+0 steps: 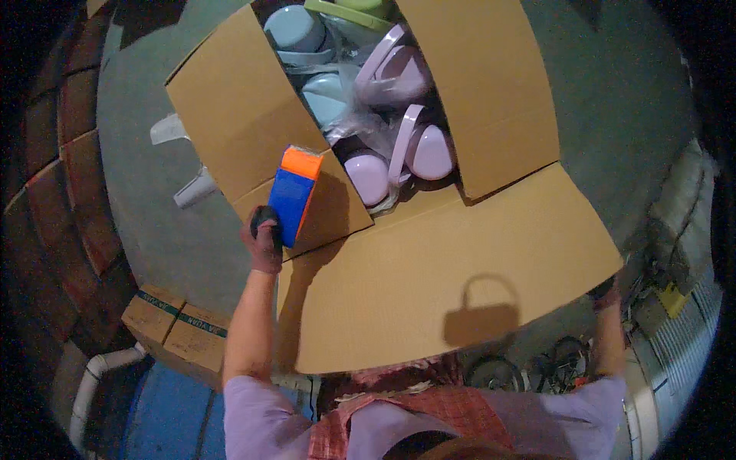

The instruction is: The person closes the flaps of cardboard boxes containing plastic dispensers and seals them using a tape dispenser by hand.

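Note:
My gloved left hand [264, 238] holds a blue and orange handheld tape dispenser [294, 195] over the left flap of an open cardboard box [247, 109]. At the far corner of the box's wide near flap [402, 299], my right hand [606, 292] grips the edge, its fingers partly hidden beneath. Inside the box lie pale purple plastic pieces [431, 152], light blue ones [296, 29] and a green one [356, 14]. Clear plastic wrap [359, 123] runs between them. The right flap [483, 98] is folded outward.
Grey-white plastic parts [195, 187] show beside the box at left. Brown cartons [46, 190] are stacked along the left. A strapped, printed carton [178, 325] sits at lower left near a white pipe [109, 362]. Wheels [494, 374] and clutter lie behind my right arm.

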Tool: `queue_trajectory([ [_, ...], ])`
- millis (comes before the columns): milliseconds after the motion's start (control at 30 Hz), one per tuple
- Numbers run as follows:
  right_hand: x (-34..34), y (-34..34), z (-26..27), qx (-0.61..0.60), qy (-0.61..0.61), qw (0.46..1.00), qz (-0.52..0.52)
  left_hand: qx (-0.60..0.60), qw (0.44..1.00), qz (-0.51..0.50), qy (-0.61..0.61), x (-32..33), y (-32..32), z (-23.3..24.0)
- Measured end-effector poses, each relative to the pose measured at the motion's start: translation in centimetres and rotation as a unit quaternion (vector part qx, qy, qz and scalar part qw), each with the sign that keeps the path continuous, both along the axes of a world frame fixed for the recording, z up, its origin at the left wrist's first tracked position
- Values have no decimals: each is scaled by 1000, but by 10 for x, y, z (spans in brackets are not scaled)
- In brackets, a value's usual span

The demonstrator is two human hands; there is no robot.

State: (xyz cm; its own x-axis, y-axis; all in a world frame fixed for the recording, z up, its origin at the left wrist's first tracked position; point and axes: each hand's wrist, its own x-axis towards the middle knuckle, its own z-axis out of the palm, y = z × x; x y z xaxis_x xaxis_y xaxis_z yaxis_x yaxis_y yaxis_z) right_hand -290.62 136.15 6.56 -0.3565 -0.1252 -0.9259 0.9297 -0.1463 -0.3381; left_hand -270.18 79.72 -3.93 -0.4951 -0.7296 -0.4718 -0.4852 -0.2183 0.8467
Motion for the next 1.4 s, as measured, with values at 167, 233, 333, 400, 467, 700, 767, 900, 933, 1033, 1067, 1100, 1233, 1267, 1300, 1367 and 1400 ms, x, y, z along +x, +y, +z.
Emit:
queue_trajectory([
  [167, 8, -190, -58, -208, 52, 974, -74, 101, 995, -6, -16, -47, -63, 60],
  [233, -8, -242, -88, -249, 58, 961, -103, 168, 983, -70, 38, -65, -93, 105],
  [333, -37, -274, -113, -221, 43, 971, -78, -50, 996, -3, 76, -88, -96, 159],
  [400, -48, -276, -120, -303, -46, 948, -81, 92, 982, 93, 133, -95, -70, 165],
  [467, -51, -276, -121, -233, -44, 970, -45, 96, 995, -11, -37, -95, -31, 136],
  [700, -60, -329, -85, -26, 32, 998, 40, -271, 932, -224, -94, -77, 6, 40],
  [767, -76, -370, -76, 2, 153, 982, 109, -237, 943, -231, -43, -76, 1, 38],
  [900, -99, -466, -88, -12, 428, 842, 329, -284, 931, -228, -20, -81, 5, 45],
  [933, -100, -488, -97, -15, 373, 814, 445, -240, 945, -215, -54, -80, 7, 46],
  [1033, -105, -517, -108, -8, 289, 751, 593, -279, 941, -183, -62, -77, 9, 45],
  [1067, -113, -516, -106, -13, 301, 761, 574, -211, 961, -169, -58, -75, 9, 47],
  [1100, -130, -511, -105, -67, 342, 734, 582, -205, 963, -168, -54, -73, 7, 46],
  [1233, -262, -467, -77, 120, 671, 594, 427, -221, 961, -154, -69, -75, 4, 52],
  [1267, -306, -448, -71, 32, 587, 748, 307, -161, 967, -172, -94, -78, 5, 52],
  [1300, -348, -441, -72, 197, 615, 689, 327, -178, 971, -139, -76, -81, 6, 51],
  [1367, -420, -424, -85, 408, 545, 619, 392, -161, 972, -151, -82, -86, 9, 47],
  [1400, -448, -417, -98, 505, 460, 583, 440, -193, 964, -159, -93, -86, 12, 45],
])
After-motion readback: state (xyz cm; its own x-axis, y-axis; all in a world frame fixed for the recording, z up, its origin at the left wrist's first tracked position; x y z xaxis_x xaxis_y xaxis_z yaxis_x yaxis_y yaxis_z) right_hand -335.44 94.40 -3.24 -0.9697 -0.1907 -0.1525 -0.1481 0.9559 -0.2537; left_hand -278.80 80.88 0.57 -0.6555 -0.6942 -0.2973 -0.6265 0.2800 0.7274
